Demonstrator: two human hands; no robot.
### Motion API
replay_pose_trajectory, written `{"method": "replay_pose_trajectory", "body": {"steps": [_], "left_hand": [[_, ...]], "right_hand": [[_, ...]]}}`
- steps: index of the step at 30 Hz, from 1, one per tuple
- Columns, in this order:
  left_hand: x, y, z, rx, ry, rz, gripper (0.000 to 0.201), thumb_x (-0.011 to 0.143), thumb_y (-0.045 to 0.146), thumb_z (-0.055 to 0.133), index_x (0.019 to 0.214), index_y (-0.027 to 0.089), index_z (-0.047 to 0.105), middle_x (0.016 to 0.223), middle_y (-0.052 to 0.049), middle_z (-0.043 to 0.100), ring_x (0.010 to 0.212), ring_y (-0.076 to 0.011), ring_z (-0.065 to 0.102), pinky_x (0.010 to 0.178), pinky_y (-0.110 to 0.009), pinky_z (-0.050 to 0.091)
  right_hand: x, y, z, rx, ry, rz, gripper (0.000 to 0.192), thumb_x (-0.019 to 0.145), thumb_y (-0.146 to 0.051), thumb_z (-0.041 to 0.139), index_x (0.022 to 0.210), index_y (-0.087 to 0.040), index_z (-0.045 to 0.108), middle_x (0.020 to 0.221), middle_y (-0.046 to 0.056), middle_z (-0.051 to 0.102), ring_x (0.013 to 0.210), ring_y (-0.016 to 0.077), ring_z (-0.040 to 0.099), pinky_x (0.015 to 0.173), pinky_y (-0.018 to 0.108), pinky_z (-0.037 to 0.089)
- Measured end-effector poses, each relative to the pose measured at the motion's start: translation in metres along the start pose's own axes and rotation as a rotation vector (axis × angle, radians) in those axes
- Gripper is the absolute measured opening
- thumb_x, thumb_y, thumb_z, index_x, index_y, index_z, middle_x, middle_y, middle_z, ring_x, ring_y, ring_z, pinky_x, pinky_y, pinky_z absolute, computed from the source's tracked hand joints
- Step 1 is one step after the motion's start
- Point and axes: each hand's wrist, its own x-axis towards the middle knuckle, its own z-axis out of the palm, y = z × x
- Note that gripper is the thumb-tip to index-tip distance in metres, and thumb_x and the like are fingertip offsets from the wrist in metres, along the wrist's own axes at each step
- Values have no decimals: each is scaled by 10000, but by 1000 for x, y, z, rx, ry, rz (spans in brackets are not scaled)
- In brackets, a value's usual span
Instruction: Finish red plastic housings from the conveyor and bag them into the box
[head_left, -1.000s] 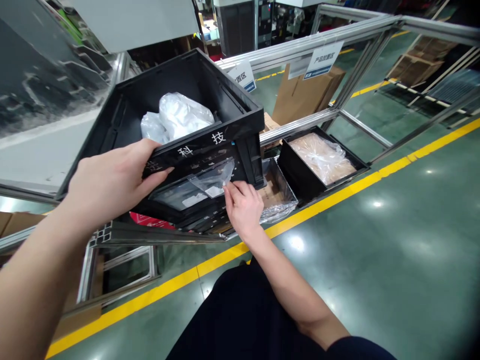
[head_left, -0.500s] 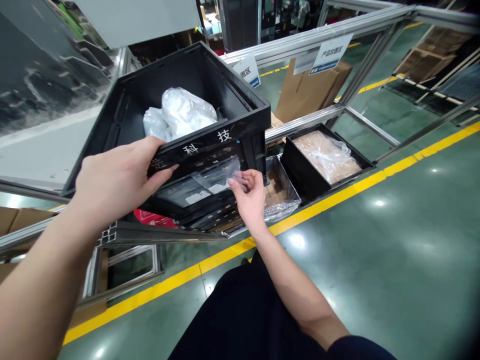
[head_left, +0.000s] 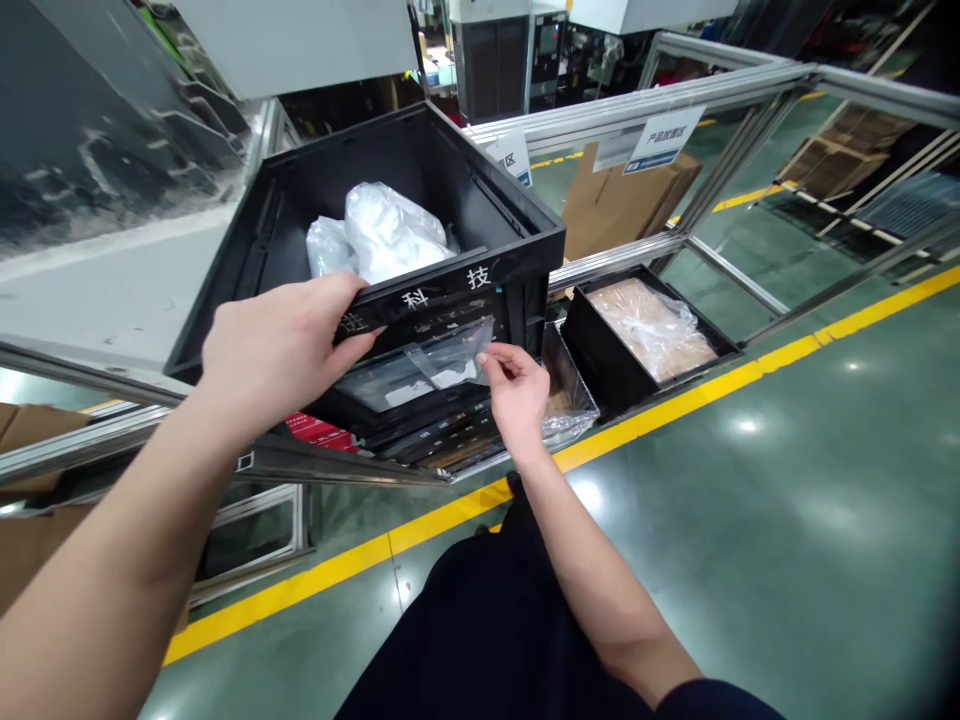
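Note:
My left hand point(head_left: 289, 335) grips the front rim of a black plastic crate point(head_left: 517, 240), fingers over the edge and thumb outside below it. Inside the crate lie clear plastic bags point(head_left: 394, 232) with whitish contents. On the crate's front wall is a clear plastic label sleeve point(head_left: 409, 372) with pale paper in it. My right hand point(head_left: 516, 392) pinches the sleeve's right edge between thumb and fingertips, lifting it a little from the wall. White characters run along the rim above the sleeve.
More black crates point(head_left: 450, 440) are stacked beneath. To the right, a black bin point(head_left: 607, 345) holds a plastic-wrapped brown package point(head_left: 649, 325). Aluminium rails point(head_left: 720, 85) with hanging signs point(head_left: 664, 140) stand behind. A yellow line point(head_left: 675, 400) crosses the green floor.
The crate and both hands sit slightly further right and lower in view. My right hand still pinches the sleeve; its free edge is pulled up slightly more.

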Motion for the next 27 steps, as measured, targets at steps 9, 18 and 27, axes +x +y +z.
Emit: {"method": "replay_pose_trajectory", "body": {"steps": [9,18,27], "left_hand": [[0,1,-1,-25,15,1,407,1022,554,358,1211,241,538,1062,-98,715,970,-316,695,530,-318,237],[1,-1,6,-30,72,-2,395,1010,587,426,1180,250,543,1018,-69,723,909,-296,699,568,-278,338],[1,-3,11,-7,135,31,330,998,542,505,1144,250,552,999,-40,725,900,-331,729,567,-305,471]], "right_hand": [[-13,-14,-6,-161,-8,-192,192,958,-300,620,1025,-257,794,1035,22,789,986,199,727,939,345,569],[-23,-3,-3,-226,-26,-408,233,1012,-236,563,1087,-239,784,1054,43,783,981,163,735,935,289,586],[-31,-4,-2,-235,-35,-543,222,996,-171,586,1085,-225,782,1046,53,792,945,157,746,917,288,604]]}}
